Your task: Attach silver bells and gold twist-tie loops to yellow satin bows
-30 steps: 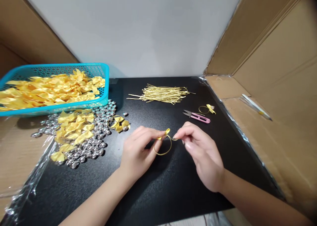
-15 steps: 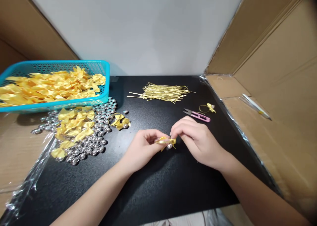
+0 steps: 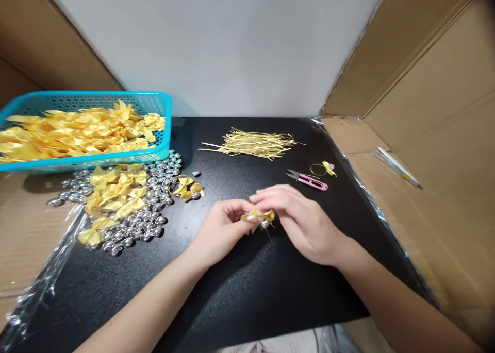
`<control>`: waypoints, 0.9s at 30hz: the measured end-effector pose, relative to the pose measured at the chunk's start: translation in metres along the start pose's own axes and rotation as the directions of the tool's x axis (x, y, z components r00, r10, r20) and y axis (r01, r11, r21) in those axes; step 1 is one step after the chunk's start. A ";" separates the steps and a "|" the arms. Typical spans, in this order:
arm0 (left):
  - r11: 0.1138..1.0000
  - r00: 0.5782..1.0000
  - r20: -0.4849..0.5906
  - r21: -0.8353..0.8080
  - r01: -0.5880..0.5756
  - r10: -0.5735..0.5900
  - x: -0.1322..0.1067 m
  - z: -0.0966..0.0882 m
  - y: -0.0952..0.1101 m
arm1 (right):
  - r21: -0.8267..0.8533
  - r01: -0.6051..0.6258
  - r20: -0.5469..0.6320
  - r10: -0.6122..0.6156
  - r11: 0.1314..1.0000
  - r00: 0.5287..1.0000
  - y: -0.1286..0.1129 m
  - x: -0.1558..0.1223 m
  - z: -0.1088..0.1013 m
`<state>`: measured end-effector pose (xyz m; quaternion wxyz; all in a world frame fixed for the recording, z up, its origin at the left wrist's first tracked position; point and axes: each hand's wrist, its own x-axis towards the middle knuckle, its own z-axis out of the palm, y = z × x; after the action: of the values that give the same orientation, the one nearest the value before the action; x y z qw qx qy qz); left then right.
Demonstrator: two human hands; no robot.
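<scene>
My left hand (image 3: 226, 229) pinches a yellow ribbon bow (image 3: 269, 216) between thumb and index finger, low over the black table. A small silver bead (image 3: 265, 223) sits against the bow, and a thin end sticks out below it. My right hand (image 3: 303, 221) arches over the bow from the right, its fingers together and reaching to the left fingertips. The right thumb tip is hidden, so what these fingers grip cannot be seen. Just beyond the right hand lie pink thread snips (image 3: 315, 182) and a finished-looking bow on a gold cord loop (image 3: 328, 168).
A turquoise basket (image 3: 168, 121) full of yellow bows stands at the back left. Before it are loose bows (image 3: 119, 188) among silver beads (image 3: 149, 229), beside looped bows (image 3: 187, 188). Gold cords (image 3: 259, 144) lie at the back. Cardboard (image 3: 436, 136) walls the right, with a white-handled tool (image 3: 400, 167).
My right fingers have moved left and stretched over the bow toward my left fingertips. A thin end now shows below the bead. My left hand keeps its hold, nearly still.
</scene>
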<state>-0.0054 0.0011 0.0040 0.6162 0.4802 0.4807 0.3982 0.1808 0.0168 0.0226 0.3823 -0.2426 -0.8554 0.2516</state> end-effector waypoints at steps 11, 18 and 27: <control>0.988 0.960 -0.239 -0.015 -0.156 0.148 0.000 -0.003 0.003 | -0.404 -0.004 -0.223 -0.095 0.915 0.970 0.010 -0.003 0.005; 0.966 0.927 -0.283 -0.006 -0.260 0.248 -0.005 -0.002 0.009 | 0.322 -0.416 0.115 0.401 0.851 0.909 0.005 -0.003 0.025; 0.924 0.861 -0.351 0.238 -0.299 0.369 -0.006 -0.003 0.003 | 0.310 -0.478 0.086 0.476 0.822 0.875 -0.002 -0.004 0.012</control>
<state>-0.0100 -0.0028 0.0083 0.3851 0.5199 0.5354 0.5428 0.1733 0.0099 0.0153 0.3395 -0.3826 -0.7156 0.4756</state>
